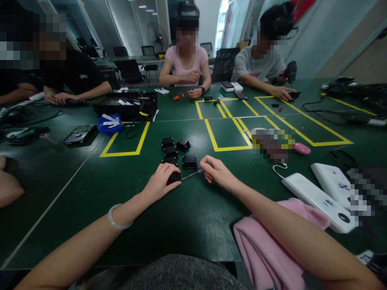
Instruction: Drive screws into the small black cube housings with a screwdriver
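Note:
My left hand [161, 179] is closed around a small black box [174, 177] and steadies it on the green table. In my right hand [214, 169] is a thin screwdriver [191, 175], pinched by its handle, which my fingers mostly cover. The metal shaft points left, and its tip meets the right side of the held box. Just beyond my left hand, several similar black boxes [170, 151] stand in a column. Beside them are another black box [189, 161] and a tilted one [183, 144].
Yellow tape [232, 148] marks rectangles on the table. At right lie white power banks [317, 201], a pink cloth [266, 241] and a pink oval object [302, 148]. A blue container [109, 124] and black tray [127, 106] sit far left. Across sit co-workers, one holding a power drill [291, 72].

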{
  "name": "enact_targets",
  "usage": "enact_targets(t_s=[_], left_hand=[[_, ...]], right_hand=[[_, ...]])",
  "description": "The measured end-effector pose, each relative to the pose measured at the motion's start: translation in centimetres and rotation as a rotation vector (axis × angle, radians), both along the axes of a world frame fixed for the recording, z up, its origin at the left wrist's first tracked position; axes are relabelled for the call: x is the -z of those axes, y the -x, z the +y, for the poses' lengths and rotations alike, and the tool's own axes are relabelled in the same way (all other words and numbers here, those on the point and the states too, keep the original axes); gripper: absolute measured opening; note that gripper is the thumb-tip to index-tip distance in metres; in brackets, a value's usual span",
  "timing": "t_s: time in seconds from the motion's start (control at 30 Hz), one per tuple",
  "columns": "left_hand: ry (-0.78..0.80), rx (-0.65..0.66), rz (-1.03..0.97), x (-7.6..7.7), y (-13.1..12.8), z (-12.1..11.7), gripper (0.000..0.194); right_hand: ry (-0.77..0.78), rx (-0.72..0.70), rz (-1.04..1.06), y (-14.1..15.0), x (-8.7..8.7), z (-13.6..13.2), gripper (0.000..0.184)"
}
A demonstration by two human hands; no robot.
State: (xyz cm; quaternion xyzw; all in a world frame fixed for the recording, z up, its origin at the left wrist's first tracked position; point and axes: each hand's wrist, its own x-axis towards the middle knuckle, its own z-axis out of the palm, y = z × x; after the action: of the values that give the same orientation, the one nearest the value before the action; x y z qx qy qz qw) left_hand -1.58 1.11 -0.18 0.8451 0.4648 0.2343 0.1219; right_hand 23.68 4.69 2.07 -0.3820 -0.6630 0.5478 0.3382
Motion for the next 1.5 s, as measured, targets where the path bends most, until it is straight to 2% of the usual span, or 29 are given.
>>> enact_targets(t_s=[0.37,0.53,0.77,1.3,1.5], left_hand=[[0.000,-0.008,0.012,-0.07,-0.04,-0.09,0.026],[-0.027,0.004,0.005,0.08,-0.02,-0.03,0.026],[-0.039,0.010,-0.002,0.14,-0.05,-0.02,0.026],[-0.026,0.008,-0.003,0.04,-0.05,-0.02,0.027],[-0.024,0.009,0.000,-0.10,-0.13,-0.04,0.026]], right_hand=[[0.007,0.008,-0.002,0.01,0.16,0.06,0.026],[-0.010,0.021,0.025,0.03,0.23,0.09,0.021],[0.011,0.023,0.001,0.06,0.51,0.26,0.029],[-0.015,0.028,0.027,0.04,0.51,0.32,0.025],[0.034,0.021,0.041,0.05,0.80,0.40,0.033]])
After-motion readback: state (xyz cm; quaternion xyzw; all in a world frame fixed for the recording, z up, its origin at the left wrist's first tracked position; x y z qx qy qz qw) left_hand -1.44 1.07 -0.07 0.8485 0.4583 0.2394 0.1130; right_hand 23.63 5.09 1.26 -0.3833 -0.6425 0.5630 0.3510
